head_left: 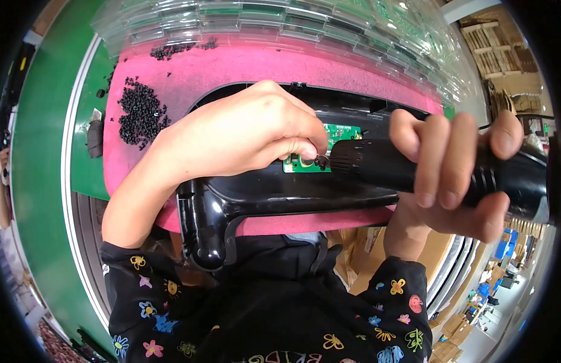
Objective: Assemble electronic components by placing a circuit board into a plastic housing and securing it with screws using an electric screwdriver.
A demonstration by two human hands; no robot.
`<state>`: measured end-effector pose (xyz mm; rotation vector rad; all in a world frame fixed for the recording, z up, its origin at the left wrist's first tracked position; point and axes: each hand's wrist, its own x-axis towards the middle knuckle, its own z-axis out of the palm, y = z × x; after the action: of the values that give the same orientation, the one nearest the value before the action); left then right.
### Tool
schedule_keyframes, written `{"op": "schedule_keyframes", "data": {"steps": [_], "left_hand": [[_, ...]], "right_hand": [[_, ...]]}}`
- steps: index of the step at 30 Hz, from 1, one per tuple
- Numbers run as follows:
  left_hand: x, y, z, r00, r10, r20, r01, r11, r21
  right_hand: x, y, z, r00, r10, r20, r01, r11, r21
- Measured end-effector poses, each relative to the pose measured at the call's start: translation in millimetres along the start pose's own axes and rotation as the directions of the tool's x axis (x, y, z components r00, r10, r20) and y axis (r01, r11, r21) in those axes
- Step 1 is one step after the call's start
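Observation:
In my right hand (pixel 453 163) is a thick black power screwdriver (pixel 380 164), lying level with its ribbed nose pointing left. The fingers wrap round its barrel. My left hand (pixel 256 130) comes in from the left, thumb and forefinger pinched together just beside the screwdriver's tip. Whatever is between those fingertips is too small to make out; small dark bits show right below them. Under the tip lies a green circuit board (pixel 343 130), partly covered by my left fingers and the screwdriver. The board sits inside a long black plastic housing (pixel 262 196), open side up.
A pink mat (pixel 256 63) lies under the housing on a green table (pixel 41 139). Small black screws (pixel 141 112) are heaped at the left, with more (pixel 174 49) farther back. Stacked clear plastic trays (pixel 304 24) line the far side. A dark wrapped object (pixel 94 139) lies left of the mat.

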<state>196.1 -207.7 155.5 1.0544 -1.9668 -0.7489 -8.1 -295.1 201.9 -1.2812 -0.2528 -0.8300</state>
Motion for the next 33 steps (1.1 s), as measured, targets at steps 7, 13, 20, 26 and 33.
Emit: {"op": "schedule_keyframes", "data": {"steps": [7, 13, 20, 26, 33], "left_hand": [[-3, -5, -2, 0.980, -0.081, -0.181, 0.112, 0.979, 0.168], [-6, 3, 1, 0.944, -0.203, -0.260, 0.249, 0.955, 0.158], [-11, -8, 8, 0.926, -0.123, -0.357, 0.179, 0.976, 0.128], [-14, -6, 6, 0.932, -0.147, -0.331, 0.192, 0.976, 0.107], [-8, 0, 2, 0.950, -0.199, -0.242, 0.237, 0.961, 0.142]], "right_hand": [[-5, 7, 11, 0.974, 0.195, -0.113, -0.214, 0.957, -0.195], [-5, 14, 13, 0.973, 0.222, -0.061, -0.230, 0.954, -0.191], [-1, 19, 36, 0.950, 0.294, -0.104, -0.310, 0.927, -0.209], [-2, 21, 32, 0.923, 0.370, -0.100, -0.383, 0.872, -0.306], [-2, 9, 28, 0.858, 0.514, -0.005, -0.494, 0.822, -0.283]]}}
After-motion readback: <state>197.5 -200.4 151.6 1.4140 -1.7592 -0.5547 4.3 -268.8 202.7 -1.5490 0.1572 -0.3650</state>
